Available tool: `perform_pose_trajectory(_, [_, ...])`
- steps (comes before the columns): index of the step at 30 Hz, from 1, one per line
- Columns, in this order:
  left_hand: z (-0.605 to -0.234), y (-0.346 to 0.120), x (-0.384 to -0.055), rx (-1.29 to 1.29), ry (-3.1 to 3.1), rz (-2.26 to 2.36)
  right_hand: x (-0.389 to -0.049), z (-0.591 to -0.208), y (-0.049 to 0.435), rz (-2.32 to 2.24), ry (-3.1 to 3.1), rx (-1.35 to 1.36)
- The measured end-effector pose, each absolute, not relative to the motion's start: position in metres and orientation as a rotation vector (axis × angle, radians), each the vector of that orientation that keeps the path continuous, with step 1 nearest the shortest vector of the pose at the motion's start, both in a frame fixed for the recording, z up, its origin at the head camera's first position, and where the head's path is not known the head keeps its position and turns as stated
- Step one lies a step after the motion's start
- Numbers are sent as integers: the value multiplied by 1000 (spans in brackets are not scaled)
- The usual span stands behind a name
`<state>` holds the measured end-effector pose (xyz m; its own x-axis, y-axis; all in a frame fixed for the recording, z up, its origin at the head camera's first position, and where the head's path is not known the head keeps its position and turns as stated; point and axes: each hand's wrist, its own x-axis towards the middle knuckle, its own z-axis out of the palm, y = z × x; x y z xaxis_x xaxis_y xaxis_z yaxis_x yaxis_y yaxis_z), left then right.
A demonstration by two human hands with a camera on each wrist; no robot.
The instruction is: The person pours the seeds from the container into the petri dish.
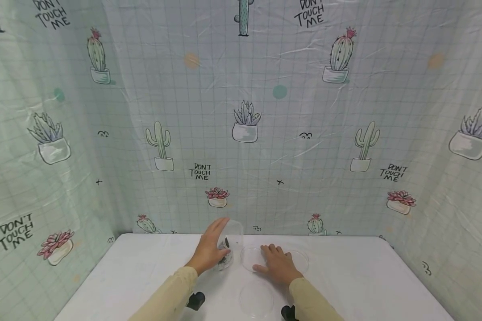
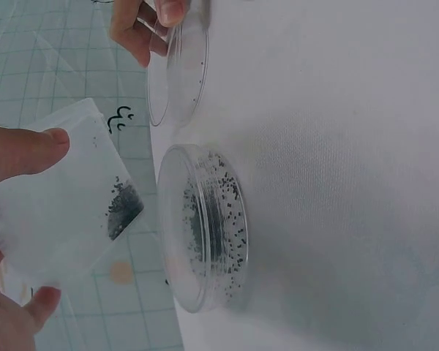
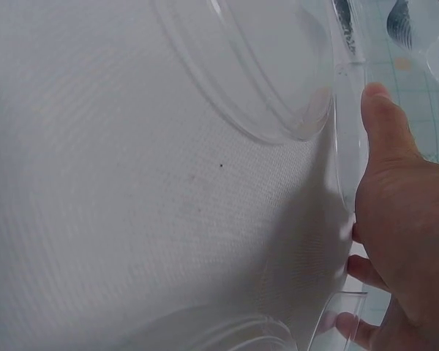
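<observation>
Head view: your left hand (image 1: 209,247) grips the clear container (image 1: 235,230), thumb and fingers spread across it. Right hand (image 1: 278,263) sits to its right, fingers apart, between the left clear dish (image 1: 242,258) and right clear dish (image 1: 307,263). Front clear dish (image 1: 240,298) lies nearer you.

Left wrist: container's tilted, corner of black granules (image 2: 122,210) pointing down toward the granule dish (image 2: 184,281), gap between (container reads square, no long axis). Left hand's nearer.

Right wrist: thumb's beside a dish rim; can't tell contact. Stray speck (image 3: 221,165) on the table (image 3: 102,205).
</observation>
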<state>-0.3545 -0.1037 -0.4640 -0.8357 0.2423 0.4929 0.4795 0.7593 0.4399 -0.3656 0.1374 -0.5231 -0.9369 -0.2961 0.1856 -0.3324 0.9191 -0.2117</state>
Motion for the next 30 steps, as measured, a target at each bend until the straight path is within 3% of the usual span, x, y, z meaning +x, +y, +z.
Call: perform_pose_trajectory(30, [-461,-87,-357,-652,-2503,-709,-360,-518,136,352,-2921,492])
